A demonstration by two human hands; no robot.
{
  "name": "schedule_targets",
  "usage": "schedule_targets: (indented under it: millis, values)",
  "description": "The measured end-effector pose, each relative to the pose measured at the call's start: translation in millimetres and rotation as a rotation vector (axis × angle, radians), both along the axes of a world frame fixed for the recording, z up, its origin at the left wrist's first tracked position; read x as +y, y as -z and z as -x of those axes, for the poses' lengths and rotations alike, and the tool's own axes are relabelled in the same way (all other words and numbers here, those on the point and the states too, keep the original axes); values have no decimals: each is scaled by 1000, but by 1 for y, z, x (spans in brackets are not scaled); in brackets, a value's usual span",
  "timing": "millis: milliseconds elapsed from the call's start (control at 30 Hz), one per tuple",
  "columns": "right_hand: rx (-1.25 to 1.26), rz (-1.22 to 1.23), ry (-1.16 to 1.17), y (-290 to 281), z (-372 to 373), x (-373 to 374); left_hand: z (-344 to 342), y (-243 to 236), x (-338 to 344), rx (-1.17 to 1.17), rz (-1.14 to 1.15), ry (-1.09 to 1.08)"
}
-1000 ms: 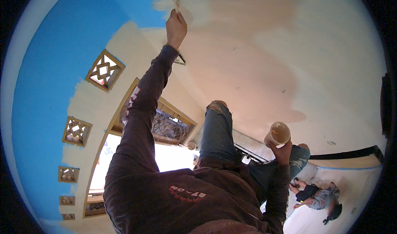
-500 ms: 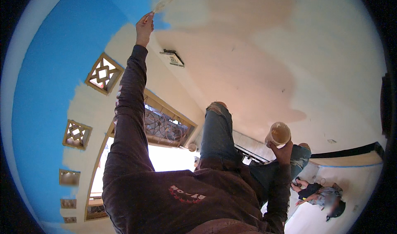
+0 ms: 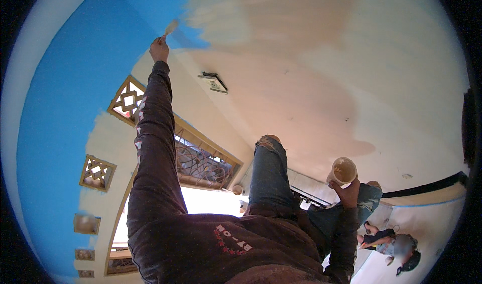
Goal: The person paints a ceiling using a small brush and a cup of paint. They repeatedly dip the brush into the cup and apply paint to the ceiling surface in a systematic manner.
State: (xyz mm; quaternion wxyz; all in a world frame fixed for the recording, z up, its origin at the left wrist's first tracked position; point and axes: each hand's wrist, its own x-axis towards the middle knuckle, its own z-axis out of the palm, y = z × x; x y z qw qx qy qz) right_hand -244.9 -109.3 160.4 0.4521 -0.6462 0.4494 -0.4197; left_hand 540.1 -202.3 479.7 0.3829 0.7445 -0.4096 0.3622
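My left hand [image 3: 159,50] is raised at the end of an outstretched arm, fingers closed round the handle of a paintbrush [image 3: 172,27]. The brush's pale bristles are over the blue paint [image 3: 178,3], close to its ragged border with the beige wall [image 3: 281,83]. I cannot tell whether they touch the surface. Lower down, my right hand [image 3: 348,194] grips a pale tub [image 3: 332,176] from below, beside my bent knee. Its open mouth shows light paint-like smears inside; how full it is cannot be told.
Patterned vent blocks [image 3: 97,173] line the blue and cream wall on the left. Below my raised arm is a window with a curled metal grille [image 3: 203,161]. A small wall fixture [image 3: 213,82] sits near the corner. Another person [image 3: 394,246] is at lower right, well apart.
My left hand and the brush have moved left and down, from the beige edge to over the blue. The tub in my right hand appears slightly lower and farther right as the view shifted.
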Motion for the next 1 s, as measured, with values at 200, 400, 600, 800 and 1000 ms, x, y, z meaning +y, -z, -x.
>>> schedule_targets:
  millis: [200, 400, 600, 800, 1000]
  values:
    - [7, 23, 2, 7, 2, -2, 11, 29, -10, -31, 67, -142]
    - [44, -2, 10, 12, 2, -3, 81, 43, -55, -133, -14, 69]
    - [61, -31, 20, 3, -4, 2, 173, 51, -40, -105, -71, 230]
    - [104, -7, -26, 12, -13, 1, 220, 60, -4, -115, -150, 403]
    - [140, 9, 1, 36, -39, 26, 168, 79, 52, 156, -76, 492]
